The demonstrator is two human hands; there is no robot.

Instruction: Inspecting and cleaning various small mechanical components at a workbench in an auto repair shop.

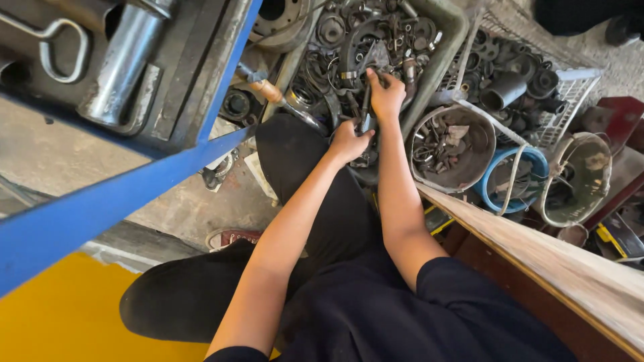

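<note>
Blue frame [100, 201] is crossing the left foreground. Left hand [349, 142] is closing its grip on a slim metal tool [365, 110] above the knee — right hand [387, 95] is pinching the tool's upper end, over the tray [443, 50] of scrap parts. Round tub [448, 144] is sitting just beside, right.

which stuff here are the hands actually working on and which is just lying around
In hand:
left hand and right hand, both on a thin metal tool
bin of metal parts

Lying about:
white wire basket
round pan of scrap
blue bucket
screwdriver
</note>
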